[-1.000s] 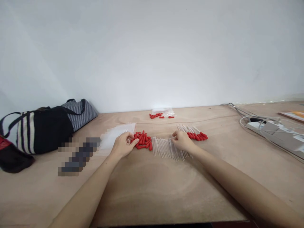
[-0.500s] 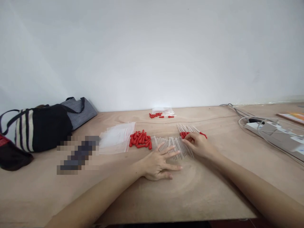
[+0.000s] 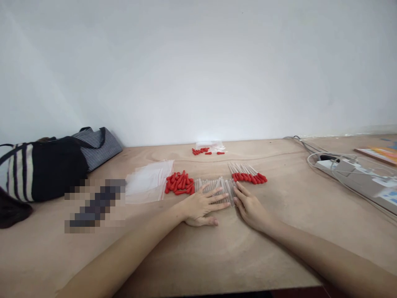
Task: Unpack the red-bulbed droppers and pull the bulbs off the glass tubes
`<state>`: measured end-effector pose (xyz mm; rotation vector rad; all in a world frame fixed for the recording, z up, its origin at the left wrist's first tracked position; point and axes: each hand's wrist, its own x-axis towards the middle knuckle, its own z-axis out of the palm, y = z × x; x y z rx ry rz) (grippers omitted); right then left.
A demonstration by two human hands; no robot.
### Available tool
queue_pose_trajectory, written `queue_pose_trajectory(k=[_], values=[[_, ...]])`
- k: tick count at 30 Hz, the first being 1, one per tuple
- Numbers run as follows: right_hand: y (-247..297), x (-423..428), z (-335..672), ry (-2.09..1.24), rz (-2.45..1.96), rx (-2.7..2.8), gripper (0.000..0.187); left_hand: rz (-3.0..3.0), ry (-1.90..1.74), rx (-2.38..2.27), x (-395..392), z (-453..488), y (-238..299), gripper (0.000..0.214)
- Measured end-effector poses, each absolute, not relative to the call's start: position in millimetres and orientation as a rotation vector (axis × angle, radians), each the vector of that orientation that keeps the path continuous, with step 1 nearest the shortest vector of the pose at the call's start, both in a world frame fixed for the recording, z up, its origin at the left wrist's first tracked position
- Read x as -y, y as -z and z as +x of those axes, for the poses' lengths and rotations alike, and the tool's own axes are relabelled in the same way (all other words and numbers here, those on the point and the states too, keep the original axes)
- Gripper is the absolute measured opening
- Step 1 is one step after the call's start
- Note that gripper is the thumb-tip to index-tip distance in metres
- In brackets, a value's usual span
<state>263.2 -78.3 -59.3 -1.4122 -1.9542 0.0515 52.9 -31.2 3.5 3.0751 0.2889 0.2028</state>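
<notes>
A row of clear glass tubes [image 3: 214, 185] lies side by side on the wooden table [image 3: 198, 256]. My left hand [image 3: 200, 206] rests flat with spread fingers on the near ends of these tubes. My right hand [image 3: 251, 207] lies open at the row's right end, fingers straight against the tubes. A heap of loose red rubber caps [image 3: 179, 183] sits just left of the row. Behind the right hand lies a fan of tubes fitted with red caps [image 3: 248, 174]. Neither hand holds anything.
Clear zip bags [image 3: 149, 181] lie left of the caps. A small bag with a few red caps [image 3: 208, 147] sits by the wall. Striped and dark bags [image 3: 46, 165] stand at the left. A power strip with cables [image 3: 356, 169] lies at the right.
My left hand left the red caps and came to lie flat on the clear tubes. My right hand drew back from the capped tubes to the row's right end, and the row looks more bunched.
</notes>
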Motion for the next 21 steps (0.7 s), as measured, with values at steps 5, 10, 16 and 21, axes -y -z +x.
queue_pose_trajectory(k=[5,10,16,21], values=[[65,70,246,-0.086,-1.389,1.943,0.044,3.124,-0.273,-0.259,27,49,-2,0.051],[64,64,238,-0.116,-1.386,1.954,0.045,3.091,-0.251,-0.353,30,49,-2,0.048],[53,64,242,-0.039,-1.38,1.898,0.037,3.027,-0.297,-0.412,33,49,-3,0.043],[21,47,270,0.054,-1.491,1.83,0.026,3.059,-0.212,-0.385,33,51,-4,0.052]])
